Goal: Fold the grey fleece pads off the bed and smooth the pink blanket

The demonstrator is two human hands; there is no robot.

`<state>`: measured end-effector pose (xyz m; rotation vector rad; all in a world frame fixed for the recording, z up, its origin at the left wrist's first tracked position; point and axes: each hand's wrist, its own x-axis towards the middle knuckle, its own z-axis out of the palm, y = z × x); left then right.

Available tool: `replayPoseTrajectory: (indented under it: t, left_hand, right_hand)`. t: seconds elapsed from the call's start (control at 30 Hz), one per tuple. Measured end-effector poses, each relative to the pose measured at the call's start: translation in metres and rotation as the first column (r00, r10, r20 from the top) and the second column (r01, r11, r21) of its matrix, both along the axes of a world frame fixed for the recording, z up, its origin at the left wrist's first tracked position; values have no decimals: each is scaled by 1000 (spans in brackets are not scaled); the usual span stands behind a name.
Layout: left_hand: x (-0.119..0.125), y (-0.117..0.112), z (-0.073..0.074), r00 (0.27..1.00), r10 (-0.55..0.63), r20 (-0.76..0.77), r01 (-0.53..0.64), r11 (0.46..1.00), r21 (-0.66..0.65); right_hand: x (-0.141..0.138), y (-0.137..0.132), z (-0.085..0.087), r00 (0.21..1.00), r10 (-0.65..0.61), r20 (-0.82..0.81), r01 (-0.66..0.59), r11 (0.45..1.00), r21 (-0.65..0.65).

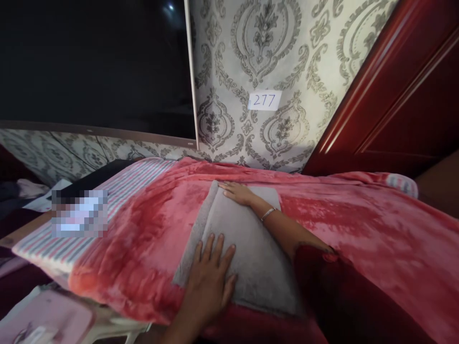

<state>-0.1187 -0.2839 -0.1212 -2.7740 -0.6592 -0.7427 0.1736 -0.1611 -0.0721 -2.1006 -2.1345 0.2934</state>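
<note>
A folded grey cloth (247, 248) lies on a red fleece blanket (150, 229) that covers a table. My left hand (210, 277) rests flat on the near left part of the cloth, fingers spread apart. My right hand (238, 192) lies flat on the far edge of the cloth, fingers stretched out toward the left. A thin bracelet (267, 214) circles the right wrist, and a dark red sleeve (322, 277) covers the forearm. Neither hand holds anything.
A striped cloth (118, 191) shows under the blanket at the left. Patterned wallpaper with a paper label "277" (264, 100) stands behind. A dark screen (93, 62) hangs at the upper left, a red wooden door (405, 100) at the right. A pink object (46, 320) sits at the lower left.
</note>
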Motion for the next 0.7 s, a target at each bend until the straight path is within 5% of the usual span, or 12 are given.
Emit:
replayPoseTrajectory:
  t: [0.2, 0.37, 0.5, 0.6, 0.7]
  left_hand:
    - [3, -2, 10, 997, 8, -77, -19, 988, -151]
    - [3, -1, 24, 996, -20, -82, 3, 981, -194]
    - [17, -27, 27, 992, -125, -10, 121, 976, -183]
    - [33, -56, 15, 963, -270, 7, 266, 946, -187]
    - [41, -72, -1, 966, -259, 13, 257, 952, -165]
  right_hand:
    - [-23, -40, 28, 990, -131, 60, 131, 991, 16]
    - [-39, -140, 25, 1000, -13, 28, 11, 998, 67]
    - [-51, -214, 10, 995, 90, -35, -89, 995, 34]
    - [-50, -234, 4, 989, 130, -73, -131, 991, -13]
    - [-37, -224, 1, 988, 144, -57, -144, 990, -4]
